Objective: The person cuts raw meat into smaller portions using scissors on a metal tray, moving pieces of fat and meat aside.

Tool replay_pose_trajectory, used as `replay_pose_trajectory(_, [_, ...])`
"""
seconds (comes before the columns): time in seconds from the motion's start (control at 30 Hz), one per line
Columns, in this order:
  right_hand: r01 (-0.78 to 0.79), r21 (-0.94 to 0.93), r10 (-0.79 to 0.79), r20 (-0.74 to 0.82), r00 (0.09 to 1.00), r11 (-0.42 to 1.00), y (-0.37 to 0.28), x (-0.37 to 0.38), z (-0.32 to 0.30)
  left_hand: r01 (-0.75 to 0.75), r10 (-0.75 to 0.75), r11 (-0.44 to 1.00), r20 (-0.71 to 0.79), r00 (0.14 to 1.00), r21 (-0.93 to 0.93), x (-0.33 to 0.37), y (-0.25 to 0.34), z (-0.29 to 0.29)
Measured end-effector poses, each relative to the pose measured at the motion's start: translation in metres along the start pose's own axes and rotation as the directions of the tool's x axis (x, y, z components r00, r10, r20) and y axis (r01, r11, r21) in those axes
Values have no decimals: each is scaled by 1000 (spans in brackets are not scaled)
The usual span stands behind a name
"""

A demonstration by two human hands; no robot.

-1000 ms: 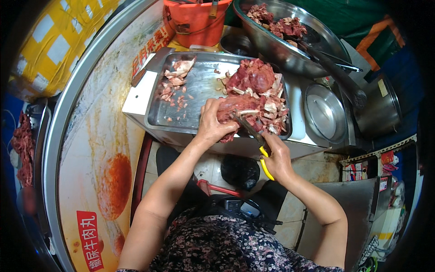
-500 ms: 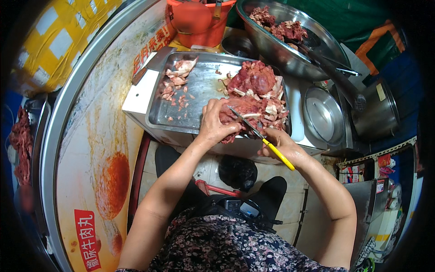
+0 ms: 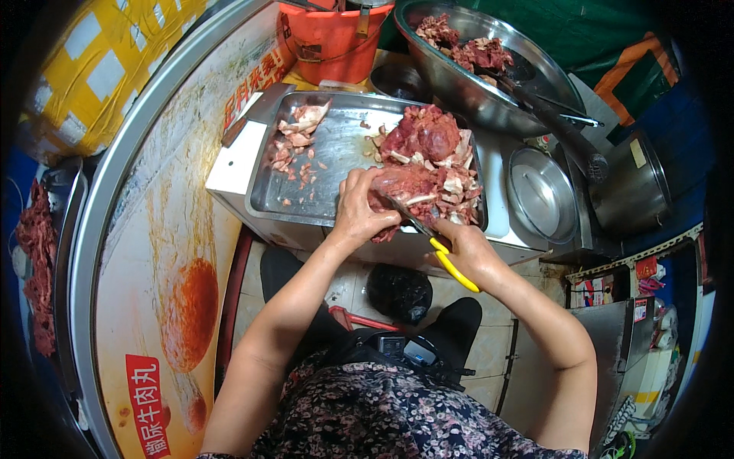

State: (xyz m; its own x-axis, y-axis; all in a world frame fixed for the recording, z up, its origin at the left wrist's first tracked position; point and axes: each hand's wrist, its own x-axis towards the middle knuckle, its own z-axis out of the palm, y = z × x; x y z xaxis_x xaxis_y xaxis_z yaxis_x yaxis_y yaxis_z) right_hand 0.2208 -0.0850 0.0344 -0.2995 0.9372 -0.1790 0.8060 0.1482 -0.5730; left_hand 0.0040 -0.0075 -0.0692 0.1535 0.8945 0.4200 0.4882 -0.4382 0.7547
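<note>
My right hand (image 3: pixel 468 254) is closed around yellow-handled scissors (image 3: pixel 456 269). Their metal blades point up and left into a piece of raw red meat (image 3: pixel 399 183) at the near edge of a steel tray (image 3: pixel 348 130). With fingers curled over its left side, my left hand (image 3: pixel 359 210) grips this same piece. Its lower end overhangs the tray's near rim. Just beyond lies a larger dark red chunk of meat (image 3: pixel 428 134), with pale fatty bits around it. Pale trimmings (image 3: pixel 294 141) are scattered in the tray's left part. The blade tips are partly hidden by the meat.
Behind the tray stand a red bucket (image 3: pixel 336 46) and a big steel basin (image 3: pixel 535 57) holding meat and a dark-handled utensil. A cleaver (image 3: pixel 256 111) lies by the tray's left corner. To the right are a round steel pan (image 3: pixel 543 195) and a steel pot (image 3: pixel 631 183).
The scissors' yellow handles have spread apart and turned slightly, and my right hand has shifted a little left. My left hand keeps its grip on the meat.
</note>
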Motion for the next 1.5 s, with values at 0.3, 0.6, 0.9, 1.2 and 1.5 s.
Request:
replay_pose_trajectory(0.3, [-94, -190, 35, -295, 955, 977, 25, -54, -24, 10, -10, 1000, -4, 1000, 3, -1, -1, 1])
replay_pose_trajectory(0.6, [-42, -311, -27, -216, 976, 950, 36, -68, -6, -305, 300, 906, 62, 952, 293, 16, 42, -25])
replay_pose_trajectory(0.9, [-39, -274, -35, -261, 965, 961, 41, -68, -3, -765, 570, 531, 514, 641, 364, 49, 63, -35])
replay_pose_trajectory(1.2, [42, -455, -189, -283, 940, 889, 46, -61, 7, -890, 621, 384, 644, 446, 246, 73, 68, -32])
replay_pose_trajectory(1.5, [81, -445, -205, -239, 949, 892, 47, -61, 4, -763, 554, 631, 610, 567, 137, 79, 62, -25])
